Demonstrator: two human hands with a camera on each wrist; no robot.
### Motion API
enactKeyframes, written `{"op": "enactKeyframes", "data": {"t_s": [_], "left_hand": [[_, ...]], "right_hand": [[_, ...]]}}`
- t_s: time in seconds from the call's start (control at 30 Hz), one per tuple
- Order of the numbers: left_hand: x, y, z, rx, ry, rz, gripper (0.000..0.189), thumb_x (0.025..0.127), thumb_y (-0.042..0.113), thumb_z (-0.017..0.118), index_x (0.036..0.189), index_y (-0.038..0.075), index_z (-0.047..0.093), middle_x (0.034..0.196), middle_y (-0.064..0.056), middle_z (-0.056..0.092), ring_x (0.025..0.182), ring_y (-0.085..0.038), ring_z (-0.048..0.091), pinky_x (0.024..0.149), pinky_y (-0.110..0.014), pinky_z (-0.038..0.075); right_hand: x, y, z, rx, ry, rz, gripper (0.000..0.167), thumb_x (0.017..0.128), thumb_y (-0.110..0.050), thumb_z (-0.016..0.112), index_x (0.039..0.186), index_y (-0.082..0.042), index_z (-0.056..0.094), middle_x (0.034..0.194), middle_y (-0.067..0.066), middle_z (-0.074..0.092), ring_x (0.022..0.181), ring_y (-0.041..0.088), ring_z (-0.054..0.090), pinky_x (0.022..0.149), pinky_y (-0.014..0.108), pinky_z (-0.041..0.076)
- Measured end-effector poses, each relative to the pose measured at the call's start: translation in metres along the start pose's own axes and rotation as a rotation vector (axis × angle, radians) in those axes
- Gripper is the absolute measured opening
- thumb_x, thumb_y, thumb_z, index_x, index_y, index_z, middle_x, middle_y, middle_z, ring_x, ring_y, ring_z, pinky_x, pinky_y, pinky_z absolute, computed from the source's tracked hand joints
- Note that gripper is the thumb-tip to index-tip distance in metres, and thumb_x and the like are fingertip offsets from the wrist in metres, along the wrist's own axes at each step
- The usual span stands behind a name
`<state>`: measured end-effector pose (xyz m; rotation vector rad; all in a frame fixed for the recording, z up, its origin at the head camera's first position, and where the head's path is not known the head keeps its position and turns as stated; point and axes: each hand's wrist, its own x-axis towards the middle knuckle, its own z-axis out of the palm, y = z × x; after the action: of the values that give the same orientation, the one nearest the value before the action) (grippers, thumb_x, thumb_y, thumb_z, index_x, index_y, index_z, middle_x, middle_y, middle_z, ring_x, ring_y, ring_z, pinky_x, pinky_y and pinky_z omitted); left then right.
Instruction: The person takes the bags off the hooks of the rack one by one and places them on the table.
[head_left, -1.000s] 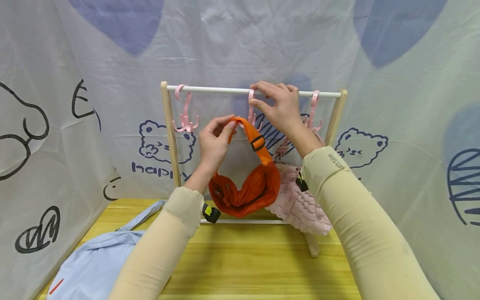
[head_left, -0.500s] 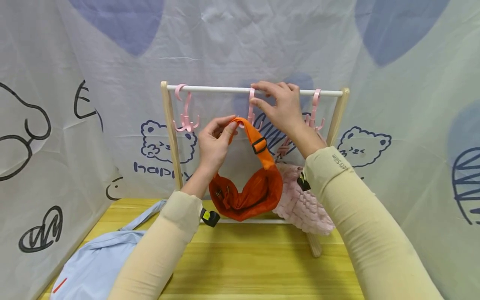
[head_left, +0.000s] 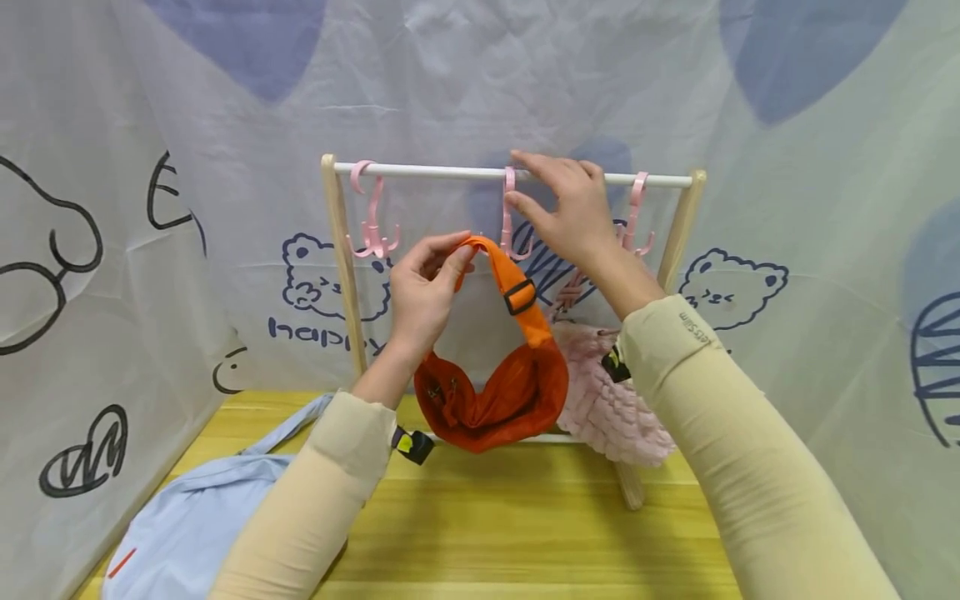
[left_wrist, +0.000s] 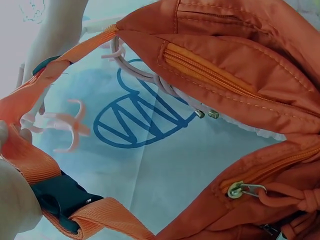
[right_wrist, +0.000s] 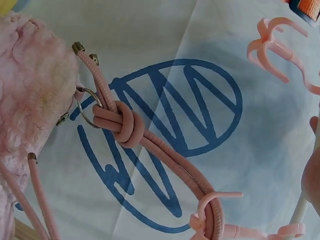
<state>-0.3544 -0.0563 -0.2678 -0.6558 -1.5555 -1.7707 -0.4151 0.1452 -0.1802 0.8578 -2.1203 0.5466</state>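
My left hand [head_left: 423, 279] pinches the top of the orange strap of a waist bag [head_left: 495, 400], which hangs below it with the strap looped. In the left wrist view, the waist bag [left_wrist: 235, 65] shows its zippers and a black buckle [left_wrist: 62, 200]. Just right of the strap is the middle pink hook [head_left: 507, 212], hung on the white rod [head_left: 442, 172]. My right hand [head_left: 566, 208] is at that hook's top, index finger extended over the rod and thumb close by the stem. The hook's prongs [right_wrist: 270, 47] show bare in the right wrist view.
A fluffy pink bag [head_left: 611, 400] hangs by its knotted strap [right_wrist: 175, 165] from the right hook [head_left: 636, 217]. Another pink hook [head_left: 372, 217] is on the left. A light blue bag [head_left: 198, 517] lies on the wooden table [head_left: 517, 533].
My right hand's fingers have spread and lifted slightly from the middle hook's top. The left hand keeps its pinch on the strap, and the waist bag sits slightly lower in view.
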Motion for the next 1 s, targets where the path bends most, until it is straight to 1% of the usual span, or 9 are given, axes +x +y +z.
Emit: {"op": "enactKeyframes", "data": {"t_s": [0.1, 0.3, 0.43, 0.5, 0.57, 0.67, 0.73, 0.9, 1.0], "left_hand": [[-0.002, 0.004, 0.000, 0.003, 0.000, -0.003, 0.024, 0.098, 0.005, 0.071, 0.120, -0.005, 0.073, 0.102, -0.009, 0.077, 0.080, -0.012, 0.071, 0.069, -0.023, 0.056], [-0.007, 0.011, -0.001, 0.008, 0.008, 0.009, 0.024, 0.098, 0.004, 0.071, 0.120, -0.004, 0.073, 0.104, -0.010, 0.077, 0.081, -0.011, 0.071, 0.069, -0.021, 0.056], [-0.011, 0.014, -0.003, 0.013, 0.020, 0.027, 0.023, 0.098, 0.003, 0.071, 0.119, -0.005, 0.073, 0.101, -0.010, 0.076, 0.079, -0.011, 0.071, 0.066, -0.020, 0.054], [-0.013, 0.015, -0.004, 0.009, 0.023, 0.030, 0.022, 0.097, 0.002, 0.071, 0.118, -0.006, 0.073, 0.100, -0.008, 0.076, 0.078, -0.010, 0.071, 0.066, -0.020, 0.054], [-0.016, 0.016, -0.004, 0.003, 0.025, 0.027, 0.022, 0.097, 0.001, 0.071, 0.118, -0.007, 0.073, 0.100, -0.007, 0.076, 0.079, -0.011, 0.071, 0.068, -0.020, 0.055], [-0.020, 0.019, -0.006, 0.004, 0.031, 0.015, 0.022, 0.097, 0.001, 0.071, 0.118, -0.007, 0.073, 0.100, -0.007, 0.077, 0.079, -0.011, 0.072, 0.071, -0.021, 0.058], [-0.024, 0.020, -0.008, 0.010, 0.036, 0.004, 0.022, 0.097, 0.001, 0.072, 0.118, -0.007, 0.073, 0.100, -0.005, 0.077, 0.080, -0.011, 0.072, 0.072, -0.021, 0.058], [-0.033, 0.020, -0.013, 0.015, 0.045, -0.025, 0.022, 0.097, 0.000, 0.071, 0.118, -0.006, 0.073, 0.098, 0.003, 0.076, 0.080, -0.010, 0.072, 0.073, -0.021, 0.059], [-0.036, 0.019, -0.015, 0.008, 0.050, -0.027, 0.022, 0.097, 0.000, 0.071, 0.118, -0.007, 0.073, 0.097, 0.006, 0.076, 0.080, -0.011, 0.072, 0.073, -0.021, 0.059]], "right_hand": [[-0.005, 0.001, -0.002, 0.042, 0.041, -0.034, 0.055, 0.101, -0.030, 0.071, 0.151, -0.015, 0.056, 0.150, 0.007, 0.059, 0.139, 0.027, 0.052, 0.124, 0.044, 0.024], [-0.017, 0.000, -0.005, 0.149, 0.141, -0.132, 0.056, 0.097, -0.019, 0.076, 0.148, -0.006, 0.058, 0.149, 0.012, 0.059, 0.139, 0.028, 0.053, 0.124, 0.048, 0.029], [-0.029, -0.005, -0.008, 0.223, 0.172, -0.150, 0.056, 0.097, -0.016, 0.075, 0.148, -0.005, 0.057, 0.152, 0.010, 0.057, 0.142, 0.024, 0.051, 0.123, 0.042, 0.033], [-0.036, -0.007, -0.009, 0.252, 0.188, -0.159, 0.054, 0.099, -0.021, 0.073, 0.149, -0.006, 0.057, 0.152, 0.010, 0.057, 0.141, 0.024, 0.052, 0.121, 0.039, 0.035], [-0.044, -0.010, -0.009, 0.275, 0.201, -0.161, 0.054, 0.102, -0.031, 0.069, 0.149, -0.006, 0.057, 0.150, 0.010, 0.059, 0.139, 0.024, 0.054, 0.119, 0.038, 0.039], [-0.056, -0.015, -0.009, 0.300, 0.208, -0.170, 0.060, 0.105, -0.047, 0.060, 0.148, -0.006, 0.058, 0.145, 0.011, 0.063, 0.132, 0.026, 0.060, 0.114, 0.039, 0.045], [-0.064, -0.019, -0.008, 0.313, 0.199, -0.163, 0.063, 0.105, -0.053, 0.056, 0.148, -0.007, 0.059, 0.143, 0.010, 0.065, 0.129, 0.025, 0.062, 0.110, 0.038, 0.048], [-0.086, -0.025, -0.002, 0.333, 0.190, -0.144, 0.060, 0.106, -0.051, 0.055, 0.146, -0.008, 0.060, 0.141, 0.007, 0.066, 0.123, 0.024, 0.065, 0.099, 0.029, 0.052], [-0.099, -0.026, 0.002, 0.359, 0.200, -0.134, 0.051, 0.105, -0.039, 0.063, 0.145, -0.008, 0.061, 0.140, 0.005, 0.067, 0.120, 0.026, 0.067, 0.095, 0.024, 0.051]]}}
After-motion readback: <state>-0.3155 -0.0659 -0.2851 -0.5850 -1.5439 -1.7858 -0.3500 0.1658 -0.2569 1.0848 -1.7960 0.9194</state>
